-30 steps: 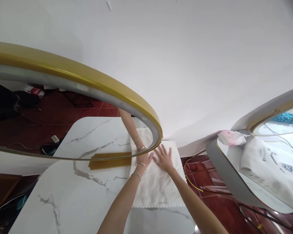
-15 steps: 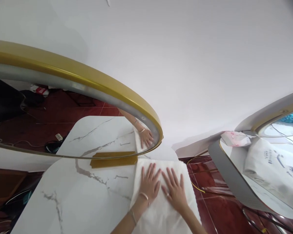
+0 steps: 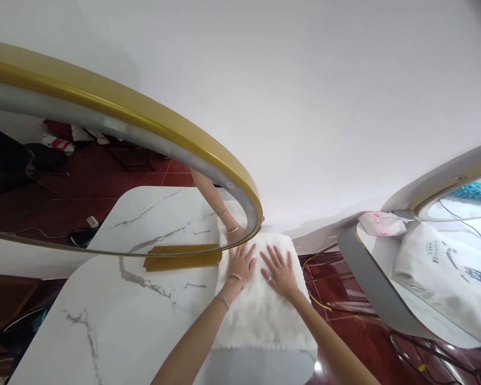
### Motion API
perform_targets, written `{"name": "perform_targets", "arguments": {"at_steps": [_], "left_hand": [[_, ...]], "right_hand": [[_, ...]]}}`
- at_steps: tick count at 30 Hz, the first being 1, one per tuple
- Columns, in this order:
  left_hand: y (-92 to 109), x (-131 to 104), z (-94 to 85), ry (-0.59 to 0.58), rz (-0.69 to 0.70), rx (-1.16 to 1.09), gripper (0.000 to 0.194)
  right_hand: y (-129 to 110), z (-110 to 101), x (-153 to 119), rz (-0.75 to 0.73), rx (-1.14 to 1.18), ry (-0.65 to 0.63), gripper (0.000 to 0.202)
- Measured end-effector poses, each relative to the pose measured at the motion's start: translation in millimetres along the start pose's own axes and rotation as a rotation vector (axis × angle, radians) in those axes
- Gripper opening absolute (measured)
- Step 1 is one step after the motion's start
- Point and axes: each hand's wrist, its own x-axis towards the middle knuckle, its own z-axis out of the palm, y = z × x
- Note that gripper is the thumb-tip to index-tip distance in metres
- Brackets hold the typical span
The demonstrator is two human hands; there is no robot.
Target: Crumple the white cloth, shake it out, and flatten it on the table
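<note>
A white fluffy towel-like cloth (image 3: pixel 260 321) lies on the right end of the white marble-patterned table (image 3: pixel 144 331), its near edge roughly straight across the tabletop. My left hand (image 3: pixel 240 264) rests flat on its far part, fingers spread, with bracelets on the wrist. Beside it, my right hand (image 3: pixel 280 272) also presses flat on the cloth, fingers apart and a ring on one finger. Neither hand grips anything. The mirror (image 3: pixel 172 214) above the table reflects my left arm and part of the cloth.
The mirror's gold frame (image 3: pixel 208 147) arches over the table's left, with a gold base (image 3: pixel 182 262) on the tabletop. To the right, a second table (image 3: pixel 369 278) carries a white printed bag (image 3: pixel 444 267) and a crumpled plastic packet (image 3: pixel 380 223). Red tiled floor (image 3: pixel 340 299) lies between.
Both hands have moved away from me with the cloth, which has slid toward the wall. Its near edge and bare tabletop now show. The camera view has shifted slightly.
</note>
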Motion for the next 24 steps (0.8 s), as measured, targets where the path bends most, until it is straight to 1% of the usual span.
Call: {"name": "perform_targets", "arguments": {"at_steps": [2,3,4,5,7,8,10,12,14,15,17,19,20,21,22,23,24], "left_hand": [[1.7,21.6,0.7,-0.012,-0.043,-0.018,0.049],[4.8,25.6,2.3,-0.012,-0.062,-0.023,0.048],[9.5,24.4,4.6,-0.004,-0.068,-0.027,0.047],[15.5,17.8,7.0,0.010,-0.061,-0.033,0.047],[30.3,-10.4,10.2,0.044,-0.002,-0.047,0.049],[38.4,-30.0,10.1,0.061,0.043,-0.054,0.053],[53.9,-74.3,6.3,0.068,0.127,-0.055,0.064],[66.6,-117.3,0.6,0.049,0.182,-0.037,0.067],[74.9,-154.2,-1.2,0.034,0.239,-0.002,0.067],[77.2,-170.0,0.6,0.040,0.269,0.021,0.068],[78.1,-197.6,9.6,0.105,0.334,0.077,0.071],[74.8,-219.4,22.2,0.210,0.387,0.132,0.072],[71.9,-227.2,27.8,0.247,0.400,0.142,0.071],[68.2,-231.9,31.8,0.263,0.362,0.129,0.068],[63.8,-232.8,33.7,0.260,0.270,0.102,0.063],[58.6,-229.0,33.3,0.245,0.139,0.070,0.058],[52.8,-220.3,30.5,0.234,-0.002,0.045,0.054]], "right_hand": [[8.8,-0.2,21.1,0.000,-0.003,-0.018,0.051],[11.5,-0.2,27.3,-0.003,-0.003,-0.023,0.051],[13.2,0.0,30.4,-0.004,-0.002,-0.021,0.051],[14.1,0.5,30.3,-0.003,0.002,-0.012,0.050],[13.5,2.1,20.1,0.021,0.021,0.036,0.047],[12.3,3.0,10.1,0.044,0.035,0.074,0.046],[7.3,3.9,-19.1,0.093,0.069,0.158,0.046],[-2.0,2.8,-58.4,0.136,0.099,0.229,0.049],[-16.2,0.3,-102.5,0.173,0.109,0.260,0.056],[-24.8,-0.7,-124.1,0.190,0.108,0.256,0.059],[-43.3,-0.8,-162.0,0.185,0.092,0.197,0.064],[-60.2,3.1,-187.9,0.191,0.073,0.188,0.068],[-66.9,6.2,-195.3,0.203,0.061,0.199,0.069],[-72.1,9.6,-199.0,0.219,0.049,0.220,0.070],[-75.6,12.8,-199.3,0.231,0.037,0.238,0.071],[-77.6,15.4,-196.8,0.227,0.023,0.252,0.073],[-78.2,17.1,-192.3,0.207,0.008,0.262,0.074]]}}
